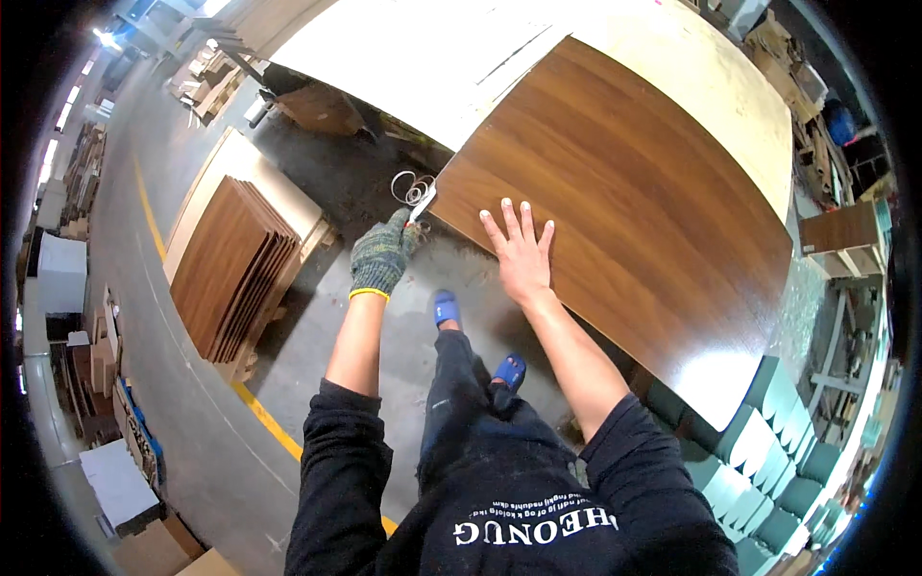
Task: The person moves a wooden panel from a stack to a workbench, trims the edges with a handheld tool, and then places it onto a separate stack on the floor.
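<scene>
A large brown wood-grain panel (634, 182) lies on a pale work surface (687, 67). My right hand (523, 254) is bare and rests flat on the panel near its front left edge, fingers spread. My left hand (379, 254), in a dark knitted glove with a yellow cuff, is closed around a slim, pale flat tool (425, 204). That tool meets the panel's left corner; its exact kind is not clear. Beside it dangles a thin curled strip (408, 184), looped like a shaving off the edge.
To the left, several brown panels (230, 269) are stacked on a pallet with a pale board (226, 173). Green foam-like blocks (759, 451) stand at the lower right. A yellow line (264, 422) crosses the grey floor. Shelving with wood pieces (845, 230) stands at the right.
</scene>
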Action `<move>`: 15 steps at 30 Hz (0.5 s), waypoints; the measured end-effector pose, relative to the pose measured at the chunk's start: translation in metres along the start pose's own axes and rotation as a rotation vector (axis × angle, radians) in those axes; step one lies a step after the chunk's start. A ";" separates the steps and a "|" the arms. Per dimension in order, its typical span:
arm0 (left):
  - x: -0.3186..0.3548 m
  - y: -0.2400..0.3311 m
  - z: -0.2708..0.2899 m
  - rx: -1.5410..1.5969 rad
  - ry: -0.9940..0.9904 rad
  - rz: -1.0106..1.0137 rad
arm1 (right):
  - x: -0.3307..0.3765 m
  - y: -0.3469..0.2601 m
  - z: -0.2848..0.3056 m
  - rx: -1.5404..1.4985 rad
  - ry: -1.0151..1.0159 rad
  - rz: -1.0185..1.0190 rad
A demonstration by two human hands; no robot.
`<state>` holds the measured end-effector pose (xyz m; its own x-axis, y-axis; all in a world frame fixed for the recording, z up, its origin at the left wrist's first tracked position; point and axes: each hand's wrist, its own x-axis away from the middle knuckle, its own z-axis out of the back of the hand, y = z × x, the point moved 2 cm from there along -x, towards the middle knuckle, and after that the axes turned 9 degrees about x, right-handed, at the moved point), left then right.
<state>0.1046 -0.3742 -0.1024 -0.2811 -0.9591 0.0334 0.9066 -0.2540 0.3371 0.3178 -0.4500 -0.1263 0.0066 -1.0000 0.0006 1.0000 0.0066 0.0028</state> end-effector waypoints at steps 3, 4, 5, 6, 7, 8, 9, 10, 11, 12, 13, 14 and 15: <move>0.043 -0.007 -0.016 0.060 0.039 -0.112 | 0.033 0.016 -0.001 0.008 -0.007 0.037; 0.064 0.002 -0.015 0.070 -0.006 -0.102 | 0.049 0.024 0.002 0.016 -0.033 0.077; 0.084 0.010 -0.011 0.074 -0.052 -0.089 | 0.063 0.029 0.007 0.019 -0.059 0.119; 0.099 0.017 -0.013 0.082 -0.067 -0.098 | 0.076 0.037 0.009 0.010 -0.075 0.109; 0.110 0.023 -0.013 0.058 -0.113 -0.079 | 0.084 0.043 0.009 0.011 -0.085 0.096; 0.117 0.028 -0.014 0.034 -0.159 -0.062 | 0.092 0.050 0.008 0.011 -0.084 0.099; 0.119 0.031 -0.014 0.040 -0.168 -0.070 | 0.099 0.055 0.008 0.012 -0.083 0.104; 0.120 0.034 -0.014 0.008 -0.155 -0.117 | 0.106 0.057 0.006 0.021 -0.064 0.103; 0.122 0.036 -0.014 -0.024 -0.140 -0.165 | 0.112 0.060 0.006 0.025 -0.073 0.093; 0.120 0.036 -0.015 -0.020 -0.144 -0.174 | 0.115 0.062 0.006 0.011 -0.084 0.105; 0.119 0.035 -0.016 -0.043 -0.168 -0.179 | 0.117 0.064 0.007 -0.003 -0.095 0.117; 0.117 0.035 -0.017 -0.068 -0.191 -0.183 | 0.117 0.066 0.009 -0.001 -0.097 0.108; 0.115 0.036 -0.018 -0.065 -0.197 -0.190 | 0.117 0.065 0.011 -0.001 -0.099 0.121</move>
<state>0.1108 -0.4960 -0.1035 -0.4981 -0.8523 0.1595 0.8481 -0.4406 0.2942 0.3840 -0.5669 -0.1148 0.1265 -0.9870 0.0993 0.9919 0.1267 -0.0046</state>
